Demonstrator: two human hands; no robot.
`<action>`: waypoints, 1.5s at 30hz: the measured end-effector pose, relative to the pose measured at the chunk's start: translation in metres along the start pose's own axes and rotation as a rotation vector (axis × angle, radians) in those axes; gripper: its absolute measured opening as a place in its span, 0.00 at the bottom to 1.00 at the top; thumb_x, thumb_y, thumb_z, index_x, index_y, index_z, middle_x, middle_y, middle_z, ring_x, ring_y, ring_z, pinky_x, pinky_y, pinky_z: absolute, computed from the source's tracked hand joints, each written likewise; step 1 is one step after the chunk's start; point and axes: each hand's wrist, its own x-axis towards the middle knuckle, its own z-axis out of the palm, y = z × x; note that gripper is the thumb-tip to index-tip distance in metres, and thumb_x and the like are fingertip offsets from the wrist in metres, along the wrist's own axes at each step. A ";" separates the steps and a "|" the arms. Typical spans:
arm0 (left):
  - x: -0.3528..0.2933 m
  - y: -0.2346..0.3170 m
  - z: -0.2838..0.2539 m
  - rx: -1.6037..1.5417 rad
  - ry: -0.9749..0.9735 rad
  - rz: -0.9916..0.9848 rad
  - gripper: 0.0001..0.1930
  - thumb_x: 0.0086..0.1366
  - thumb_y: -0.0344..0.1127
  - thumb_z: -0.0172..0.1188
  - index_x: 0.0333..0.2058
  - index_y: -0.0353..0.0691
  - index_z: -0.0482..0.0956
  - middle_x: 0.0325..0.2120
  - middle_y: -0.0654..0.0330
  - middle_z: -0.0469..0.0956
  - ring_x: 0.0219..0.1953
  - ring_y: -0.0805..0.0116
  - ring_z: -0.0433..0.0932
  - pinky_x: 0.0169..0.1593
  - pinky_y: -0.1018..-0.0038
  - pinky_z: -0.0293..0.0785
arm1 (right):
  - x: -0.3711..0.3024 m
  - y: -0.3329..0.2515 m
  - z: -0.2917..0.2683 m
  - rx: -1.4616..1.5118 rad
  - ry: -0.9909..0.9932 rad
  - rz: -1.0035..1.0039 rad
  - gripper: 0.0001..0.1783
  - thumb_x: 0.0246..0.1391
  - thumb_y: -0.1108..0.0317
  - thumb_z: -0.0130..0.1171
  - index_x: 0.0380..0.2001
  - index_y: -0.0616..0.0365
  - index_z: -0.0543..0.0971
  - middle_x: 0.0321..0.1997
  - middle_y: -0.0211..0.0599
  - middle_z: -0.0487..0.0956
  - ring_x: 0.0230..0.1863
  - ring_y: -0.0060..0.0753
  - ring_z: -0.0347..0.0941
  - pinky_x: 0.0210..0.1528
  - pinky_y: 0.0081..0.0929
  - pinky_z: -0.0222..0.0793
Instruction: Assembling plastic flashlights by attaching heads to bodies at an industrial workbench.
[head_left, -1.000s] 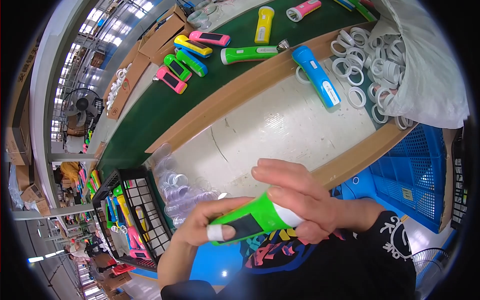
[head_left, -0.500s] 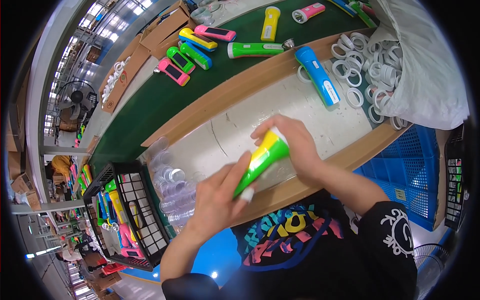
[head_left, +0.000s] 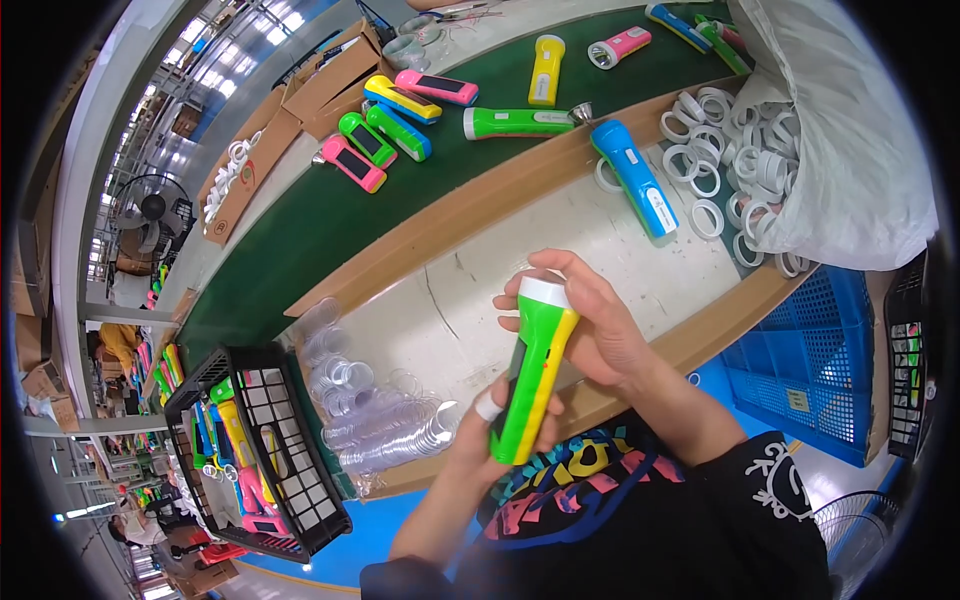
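A green and yellow flashlight (head_left: pixel 535 375) with a white ring (head_left: pixel 543 291) round its head is held between my hands, head upward and away from me. My left hand (head_left: pixel 474 440) is closed round its lower handle; a white cover sits on the thumb. Curled about the head and its white ring is my right hand (head_left: pixel 603 325), with fingertips showing past the far side. Beyond it, a blue flashlight (head_left: pixel 640 180) rests in the cardboard-edged work area (head_left: pixel 460 290). White rings (head_left: pixel 706 218) are heaped to its right, and clear round lenses (head_left: pixel 390 440) lie in stacks at the left.
Several colored flashlights (head_left: pixel 545 70) lie on the green belt (head_left: pixel 250 270) behind the cardboard edge. At left stands a black basket (head_left: pixel 300 470) of flashlights; at right, a blue crate (head_left: pixel 810 360). A white bag (head_left: pixel 850 150) hangs over the rings.
The flashlight has turned from slanting to nearly upright, showing more of its green side. My left hand has moved right and lower on the handle, uncovering the lens stacks.
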 end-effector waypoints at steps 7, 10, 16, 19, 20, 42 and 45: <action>0.006 -0.004 0.043 1.039 0.248 0.166 0.29 0.50 0.35 0.68 0.50 0.37 0.65 0.33 0.60 0.73 0.36 0.73 0.72 0.40 0.75 0.69 | -0.010 -0.003 0.007 -0.182 0.044 -0.159 0.17 0.50 0.59 0.57 0.38 0.54 0.65 0.40 0.45 0.73 0.49 0.46 0.71 0.57 0.44 0.64; -0.020 -0.027 0.034 0.123 -0.068 -0.059 0.27 0.50 0.27 0.63 0.50 0.37 0.65 0.27 0.60 0.71 0.21 0.74 0.70 0.24 0.77 0.67 | -0.008 0.008 0.013 0.153 -0.178 -0.080 0.14 0.48 0.59 0.59 0.31 0.51 0.66 0.37 0.44 0.72 0.47 0.47 0.73 0.53 0.40 0.68; 0.003 -0.016 0.019 1.477 0.392 0.602 0.26 0.49 0.35 0.65 0.47 0.37 0.66 0.32 0.49 0.77 0.32 0.54 0.79 0.37 0.65 0.74 | -0.017 0.011 0.004 -0.308 0.011 -0.286 0.13 0.51 0.62 0.58 0.30 0.52 0.64 0.40 0.47 0.73 0.45 0.41 0.73 0.49 0.35 0.69; 0.015 -0.018 0.012 1.572 0.454 0.591 0.28 0.47 0.34 0.66 0.47 0.37 0.66 0.32 0.46 0.76 0.34 0.49 0.78 0.38 0.65 0.74 | -0.017 0.012 0.005 -0.430 0.181 -0.305 0.12 0.54 0.63 0.55 0.33 0.53 0.63 0.40 0.46 0.73 0.43 0.39 0.73 0.47 0.33 0.69; 0.017 -0.017 0.012 1.578 0.444 0.585 0.28 0.47 0.34 0.66 0.47 0.37 0.66 0.32 0.46 0.76 0.34 0.49 0.78 0.38 0.65 0.74 | -0.016 0.011 0.005 -0.426 0.190 -0.312 0.12 0.54 0.63 0.55 0.33 0.53 0.63 0.40 0.46 0.73 0.43 0.39 0.73 0.47 0.33 0.69; -0.009 0.173 -0.138 2.536 1.519 0.546 0.14 0.49 0.33 0.55 0.37 0.43 0.78 0.35 0.58 0.74 0.43 0.64 0.72 0.48 0.68 0.64 | -0.051 -0.147 -0.133 -1.620 0.311 -0.306 0.15 0.55 0.76 0.48 0.47 0.65 0.69 0.58 0.49 0.66 0.55 0.42 0.63 0.57 0.28 0.57; -0.004 0.171 -0.147 2.558 1.368 0.604 0.11 0.51 0.33 0.53 0.34 0.44 0.79 0.36 0.60 0.74 0.43 0.64 0.72 0.50 0.68 0.63 | -0.028 -0.086 -0.052 -1.540 -0.010 -0.337 0.03 0.57 0.73 0.44 0.31 0.61 0.67 0.59 0.47 0.65 0.59 0.40 0.60 0.59 0.31 0.53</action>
